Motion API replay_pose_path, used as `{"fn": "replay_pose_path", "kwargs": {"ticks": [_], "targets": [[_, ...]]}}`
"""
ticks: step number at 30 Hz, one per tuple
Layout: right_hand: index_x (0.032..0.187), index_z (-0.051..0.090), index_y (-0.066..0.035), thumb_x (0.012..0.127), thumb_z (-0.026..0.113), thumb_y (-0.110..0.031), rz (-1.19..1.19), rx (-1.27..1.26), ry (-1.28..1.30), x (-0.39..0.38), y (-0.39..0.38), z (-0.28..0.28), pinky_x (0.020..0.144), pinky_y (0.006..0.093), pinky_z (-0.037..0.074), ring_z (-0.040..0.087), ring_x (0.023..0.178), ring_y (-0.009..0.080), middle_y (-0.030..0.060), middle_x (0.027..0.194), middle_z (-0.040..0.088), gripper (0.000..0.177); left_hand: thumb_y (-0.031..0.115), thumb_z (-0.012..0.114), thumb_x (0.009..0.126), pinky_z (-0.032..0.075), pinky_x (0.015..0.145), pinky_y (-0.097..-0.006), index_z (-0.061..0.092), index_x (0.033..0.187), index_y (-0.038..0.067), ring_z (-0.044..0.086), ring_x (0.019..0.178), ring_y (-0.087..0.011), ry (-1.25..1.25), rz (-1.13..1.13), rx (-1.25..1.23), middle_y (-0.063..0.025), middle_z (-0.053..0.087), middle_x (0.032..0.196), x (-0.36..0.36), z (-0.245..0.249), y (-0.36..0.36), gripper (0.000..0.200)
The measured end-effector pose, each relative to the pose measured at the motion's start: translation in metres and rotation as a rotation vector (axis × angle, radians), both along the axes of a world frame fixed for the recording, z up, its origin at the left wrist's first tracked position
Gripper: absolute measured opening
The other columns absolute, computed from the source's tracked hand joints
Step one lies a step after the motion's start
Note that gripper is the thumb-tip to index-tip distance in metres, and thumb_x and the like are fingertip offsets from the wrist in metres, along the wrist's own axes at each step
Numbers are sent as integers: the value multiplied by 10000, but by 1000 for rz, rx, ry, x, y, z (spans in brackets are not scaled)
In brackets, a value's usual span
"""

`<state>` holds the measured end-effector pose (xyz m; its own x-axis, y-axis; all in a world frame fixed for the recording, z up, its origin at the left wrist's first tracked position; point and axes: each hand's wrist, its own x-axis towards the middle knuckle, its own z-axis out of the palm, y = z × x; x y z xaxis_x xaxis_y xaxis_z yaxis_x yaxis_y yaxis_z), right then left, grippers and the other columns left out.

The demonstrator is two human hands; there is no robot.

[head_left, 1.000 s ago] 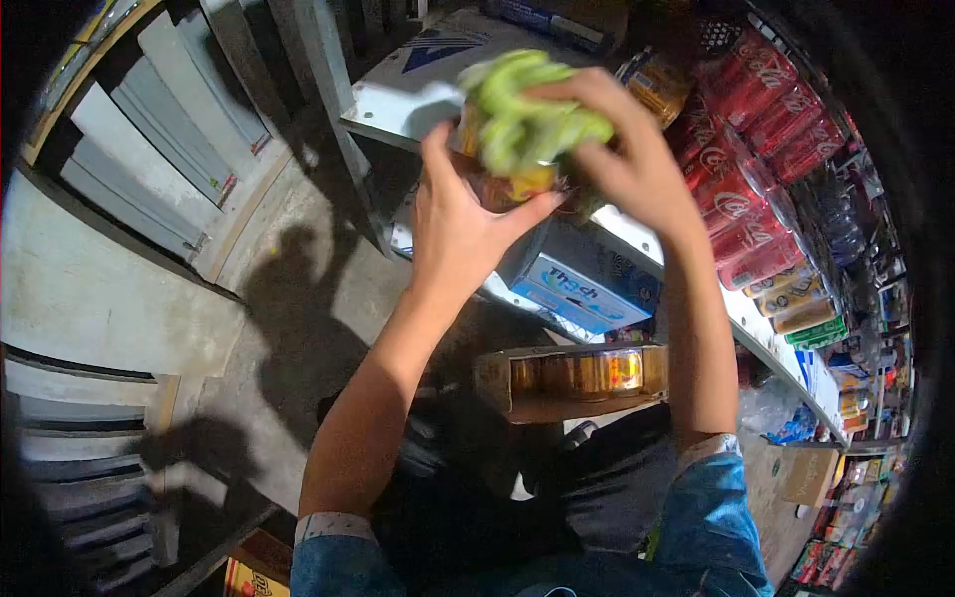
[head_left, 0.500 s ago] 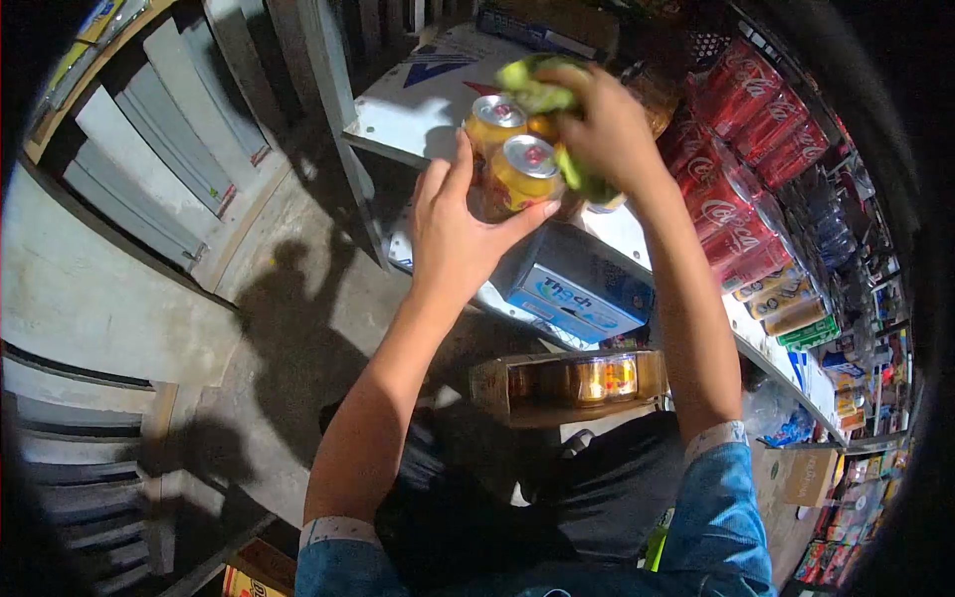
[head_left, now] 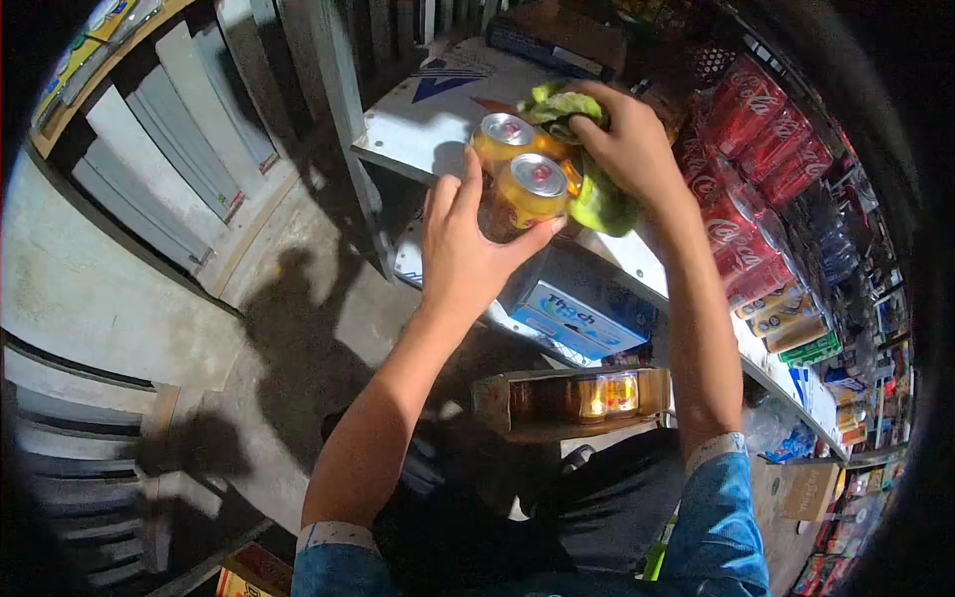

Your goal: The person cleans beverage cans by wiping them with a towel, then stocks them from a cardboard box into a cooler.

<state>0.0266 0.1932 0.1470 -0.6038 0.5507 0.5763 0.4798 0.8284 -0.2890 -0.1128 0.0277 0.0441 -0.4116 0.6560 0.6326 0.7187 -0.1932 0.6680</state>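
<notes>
My left hand [head_left: 468, 254] grips a pack of orange drink cans [head_left: 519, 184] from the near side, two silver tops showing. My right hand [head_left: 627, 139] holds a crumpled green cloth [head_left: 587, 189] pressed against the far side of the cans. Both hands are raised in front of a white shelf [head_left: 428, 119].
Rows of red cola cans [head_left: 751, 149] fill the shelf to the right. A blue and white carton [head_left: 577, 308] sits on a lower shelf. An open cardboard tray with cans [head_left: 572, 398] rests near my knees. Grey shutters [head_left: 169, 129] stand to the left.
The green cloth covered the can tops a second ago. My right hand has swept it off to the right side, and the can tops now show.
</notes>
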Motion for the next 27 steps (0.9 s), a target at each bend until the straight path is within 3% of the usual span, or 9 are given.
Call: {"fn": "replay_pose_path", "kwargs": {"ticks": [4,7,8,12,16,20,23,25,27], "targets": [[1143,720,-75,810,697,-248,437,-14,-25,-13,-35,7,957,484,503,636,1084,410,228,1093,645,375,433,931,731,493,895,-386,473,1514,-72,588,972,-280,26,18,26,-146,563,1010,-6,-1,3,1039],[1192,732,-90,854,703,-283,-178,-24,-131,-8,-9,4,881,508,561,697,984,434,224,1050,716,390,426,928,736,491,905,-390,460,1526,-67,589,974,-288,-43,-21,-6,-145,564,1013,-1,-2,-1,1042],[1219,733,-109,868,710,-285,-153,71,-94,-7,0,-3,848,518,580,715,935,443,232,1027,730,394,422,927,738,492,903,-392,457,1530,-63,592,977,-291,3,-7,-1,-145,566,1017,-1,-4,-1,1041],[1180,711,-58,841,689,-186,490,-25,-76,-4,-50,14,923,475,539,670,1068,419,245,1097,696,364,428,925,742,491,892,-409,462,1531,-52,599,983,-292,37,7,20,-142,567,1013,-7,-6,2,1033],[1179,694,-58,839,674,-192,-171,-119,-8,19,-19,-3,951,465,533,637,1122,445,221,1174,654,366,440,928,741,486,896,-425,489,1507,-50,601,997,-296,13,13,22,-147,574,1018,-1,-4,-1,1010],[1235,706,-77,843,674,-136,317,74,-117,27,-79,9,971,478,531,667,1068,441,238,1098,702,398,448,927,741,487,921,-406,471,1521,-54,598,1010,-303,48,8,26,-149,575,1036,-7,-5,0,1034],[1236,702,-83,849,703,-143,218,177,81,43,-41,-5,922,491,549,680,1045,436,231,1073,699,392,453,920,750,489,920,-399,453,1542,-44,597,1024,-297,2,-16,-32,-153,576,1059,-1,-6,-4,1045],[1210,703,-62,871,755,-211,-347,161,-66,45,-46,-2,832,500,587,708,973,429,229,1060,704,373,440,913,762,491,923,-403,446,1552,-29,595,1030,-296,-29,-5,-60,-156,574,1070,-1,-2,-4,1032],[1198,708,-57,867,746,-213,-137,247,-116,39,-68,-3,862,497,589,705,991,427,246,1078,695,368,466,912,743,478,911,-441,485,1489,-93,569,988,-339,-24,-9,11,-169,553,1026,-3,-5,2,1026]]}}
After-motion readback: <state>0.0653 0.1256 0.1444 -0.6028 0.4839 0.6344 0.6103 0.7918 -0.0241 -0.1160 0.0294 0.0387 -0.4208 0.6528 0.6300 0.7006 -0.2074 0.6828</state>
